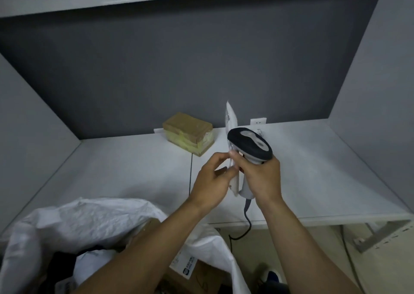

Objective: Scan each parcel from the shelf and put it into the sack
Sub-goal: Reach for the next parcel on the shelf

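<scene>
At 7 o'clock the sack (pixel 67 222) is gaping open against the front edge of the shelf (pixel 112 164), with a brown carton (pixel 201 278) and white bags lying inside. The left forearm is crossing above the sack's mouth and hiding part of what is in it.

At the back of the shelf, at 11 o'clock from the hands, a taped box (pixel 190 134) is sitting close to the grey wall, well apart from both hands.

The left hand (pixel 210 181) is pinching the lower edge of a white mailer (pixel 230 117) between thumb and curled fingers. The mailer is standing upright and edge-on between the two hands above the shelf, its top poking up at 12 o'clock past the scanner (pixel 251 143).

The right hand (pixel 262 177) is wrapping its fingers tightly round the scanner's handle, one fingertip touching the mailer. The scanner's head is pointing towards 10 o'clock, right against the mailer. Its cable (pixel 247 217) is hanging at 6 o'clock over the shelf's edge.

A socket (pixel 257 121) is showing on the wall just behind the scanner. At 4 o'clock a bracket (pixel 376 235) is sitting under the shelf, and at 5 o'clock a shoe (pixel 272 275) is standing on the floor.
</scene>
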